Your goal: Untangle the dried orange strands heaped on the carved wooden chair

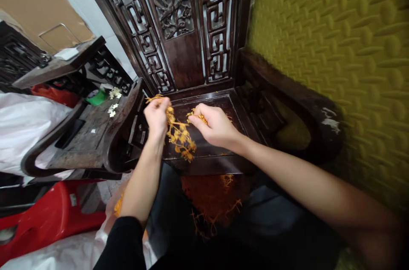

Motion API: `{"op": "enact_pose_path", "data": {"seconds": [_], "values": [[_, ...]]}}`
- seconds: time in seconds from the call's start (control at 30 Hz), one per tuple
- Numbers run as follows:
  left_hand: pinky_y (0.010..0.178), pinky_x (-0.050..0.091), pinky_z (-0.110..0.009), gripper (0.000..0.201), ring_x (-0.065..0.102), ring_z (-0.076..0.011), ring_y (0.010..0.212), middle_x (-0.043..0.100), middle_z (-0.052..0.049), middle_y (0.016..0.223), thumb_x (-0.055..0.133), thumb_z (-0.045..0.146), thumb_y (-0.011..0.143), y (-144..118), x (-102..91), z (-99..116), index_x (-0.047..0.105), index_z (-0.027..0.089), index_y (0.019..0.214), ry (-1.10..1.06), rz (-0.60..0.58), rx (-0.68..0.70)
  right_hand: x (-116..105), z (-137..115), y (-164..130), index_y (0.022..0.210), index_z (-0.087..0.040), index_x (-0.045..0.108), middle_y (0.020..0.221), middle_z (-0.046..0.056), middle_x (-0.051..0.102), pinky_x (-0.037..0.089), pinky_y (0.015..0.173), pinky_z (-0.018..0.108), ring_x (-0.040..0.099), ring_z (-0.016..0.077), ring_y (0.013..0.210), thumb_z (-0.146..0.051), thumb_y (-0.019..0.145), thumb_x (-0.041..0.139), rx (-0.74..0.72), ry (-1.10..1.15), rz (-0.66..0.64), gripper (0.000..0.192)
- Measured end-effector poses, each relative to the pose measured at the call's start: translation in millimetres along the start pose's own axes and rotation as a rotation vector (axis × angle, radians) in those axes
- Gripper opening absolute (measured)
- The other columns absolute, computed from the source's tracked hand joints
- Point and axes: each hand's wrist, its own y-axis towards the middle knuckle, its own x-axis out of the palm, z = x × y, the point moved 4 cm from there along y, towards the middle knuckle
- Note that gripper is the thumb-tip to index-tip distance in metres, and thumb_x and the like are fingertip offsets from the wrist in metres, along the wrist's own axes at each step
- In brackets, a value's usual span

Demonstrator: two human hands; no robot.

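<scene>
Both hands, left hand (156, 116) and right hand (214, 126), pinch one orange strand cluster (180, 136) over the chair seat (220, 106) front edge; orange pile (211, 199) below already sizeable.

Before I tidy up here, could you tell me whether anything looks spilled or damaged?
Yes: orange strands lie heaped below the chair seat, and the chair's armrest has white chipped patches.

This looks like a crowded back room or storeroom of a home or small workshop; a dark carved wooden chair (198, 48) with fretwork panels stands against a wall padded in yellow embossed covering (335, 40); a second carved chair (86, 133) is jammed beside it; a red plastic stool (47, 219), white plastic sheeting (22, 125) and cardboard (35, 1) crowd the white-tiled corner.
</scene>
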Motion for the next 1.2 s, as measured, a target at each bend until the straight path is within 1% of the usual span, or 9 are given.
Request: {"op": "enact_pose_path", "data": {"seconds": [0.07,0.17,0.27,0.37,0.47,0.6,0.8,1.03,1.2], "values": [[0.058,0.045,-0.02,0.026,0.054,-0.0073,0.057,0.062,0.002,0.064,0.082,0.034,0.071,9.8,-11.6,-3.5,0.064,0.015,0.071,-0.063,0.079,-0.049,2.7,-2.3,-2.4,0.077,-0.02,0.056,0.067,0.001,0.064,0.041,0.056,0.027,0.054,0.0122,0.057,-0.036,0.097,0.055,0.064,0.074,-0.072,0.026],[0.05,0.04,-0.018,0.03,0.052,-0.0059,0.054,0.065,0.001,0.07,0.084,0.038,0.071,3.9,-8.4,-3.8,0.067,0.014,0.075,-0.049,-0.029,-0.12,9.7,12.2,-2.0,0.091,-0.018,0.064,0.073,0.003,0.072,0.04,0.042,0.024,0.052,0.0092,0.043,-0.034,0.094,0.059,0.266,0.235,-0.16,0.017],[0.048,0.042,-0.019,0.032,0.055,-0.0077,0.057,0.069,-0.001,0.077,0.086,0.041,0.068,-16.7,5.9,-0.3,0.071,0.015,0.076,-0.012,-0.121,-0.13,12.5,29.7,2.6,0.106,-0.017,0.069,0.083,0.006,0.076,0.043,0.041,0.025,0.061,0.0129,0.048,-0.028,0.089,0.063,0.362,0.276,-0.12,0.021],[0.055,0.049,-0.023,0.03,0.061,-0.0116,0.064,0.071,-0.002,0.079,0.087,0.04,0.067,-34.0,17.5,6.0,0.073,0.015,0.076,0.01,-0.13,-0.085,11.2,32.0,6.7,0.111,-0.018,0.074,0.1,0.008,0.077,0.055,0.062,0.031,0.071,0.0197,0.075,-0.032,0.087,0.069,0.259,0.128,-0.042,0.028],[0.065,0.053,-0.027,0.025,0.065,-0.0143,0.071,0.073,-0.004,0.08,0.084,0.038,0.072,-46.1,25.7,13.8,0.075,0.015,0.075,0.085,-0.151,0.022,12.6,26.6,6.3,0.1,-0.018,0.077,0.104,0.007,0.077,0.053,0.083,0.035,0.07,0.0221,0.091,-0.037,0.084,0.076,0.142,-0.007,0.0,0.025],[0.069,0.051,-0.028,0.02,0.065,-0.0152,0.071,0.073,-0.005,0.079,0.078,0.036,0.079,-48.5,29.5,20.5,0.076,0.016,0.078,0.288,-0.179,0.183,13.5,20.8,2.5,0.083,-0.016,0.07,0.088,0.006,0.074,0.047,0.077,0.032,0.065,0.0184,0.079,-0.031,0.091,0.066,0.056,-0.107,0.018,0.018],[0.059,0.044,-0.023,0.021,0.055,-0.01,0.058,0.064,0.001,0.067,0.075,0.034,0.082,-12.4,1.3,24.1,0.07,0.015,0.075,0.308,0.117,0.3,4.5,10.6,1.7,0.077,-0.016,0.067,0.08,0.006,0.072,0.044,0.072,0.03,0.062,0.0171,0.072,-0.029,0.093,0.062,0.047,-0.115,0.016,0.021],[0.076,0.052,-0.029,0.015,0.068,-0.0167,0.081,0.074,-0.005,0.087,0.075,0.032,0.084,-52.5,33.6,28.9,0.077,0.018,0.085,0.348,-0.224,0.369,7.7,23.1,4.5,0.096,-0.017,0.077,0.094,0.006,0.075,0.047,0.078,0.032,0.067,0.0207,0.083,-0.031,0.086,0.072,0.073,-0.038,-0.055,0.017],[0.078,0.052,-0.03,0.01,0.067,-0.0159,0.08,0.073,-0.004,0.084,0.07,0.024,0.088,-64.8,43.9,38.1,0.076,0.019,0.082,0.447,-0.234,0.573,9.9,19.9,3.0,0.081,-0.015,0.069,0.086,0.006,0.071,0.043,0.073,0.029,0.06,0.0169,0.076,-0.023,0.092,0.061,-0.014,-0.138,-0.012,0.016]]}}
